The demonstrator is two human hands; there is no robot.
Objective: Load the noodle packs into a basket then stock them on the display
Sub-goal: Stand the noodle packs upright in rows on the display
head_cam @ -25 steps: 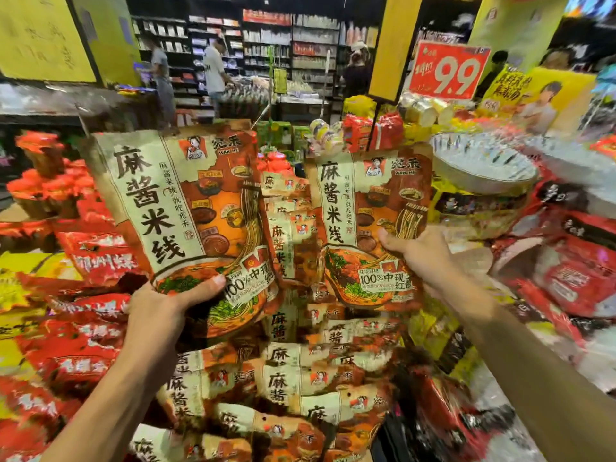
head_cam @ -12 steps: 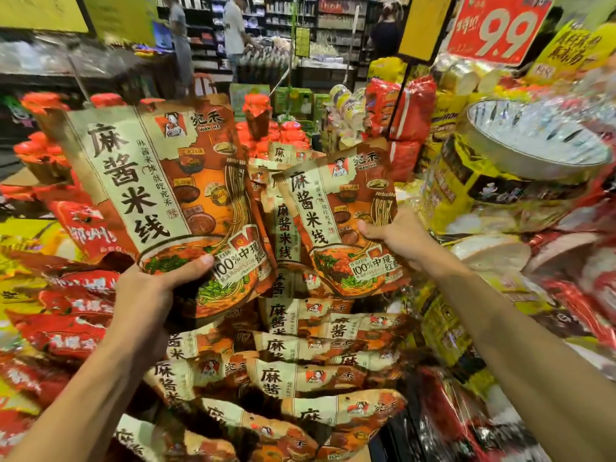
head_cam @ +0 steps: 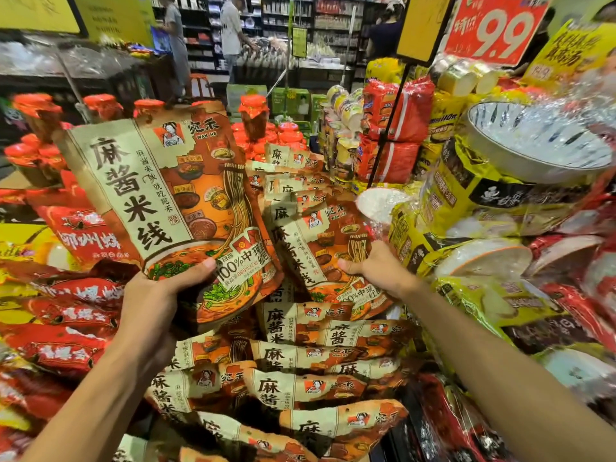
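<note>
My left hand (head_cam: 156, 305) grips the bottom of an orange and cream noodle pack (head_cam: 166, 201), held upright and raised at the left. My right hand (head_cam: 376, 268) holds a second pack of the same kind (head_cam: 320, 255) by its right edge, tilted and low against the display. Beneath both hands lies a sloping pile of matching noodle packs (head_cam: 300, 388), stacked in overlapping rows. No basket is in view.
Red noodle packs (head_cam: 66, 315) fill the left side. Yellow bundles with wrapped bowls (head_cam: 520, 181) crowd the right. Red-capped jars (head_cam: 253, 115) stand behind the pile. A red 9.9 price sign (head_cam: 496, 28) hangs at top right. People stand by shelves (head_cam: 230, 31) in the far aisle.
My right hand has carried its pack down and left onto the pile, tilting it. The left hand keeps its pack raised. The view has dipped lower and moved closer.
</note>
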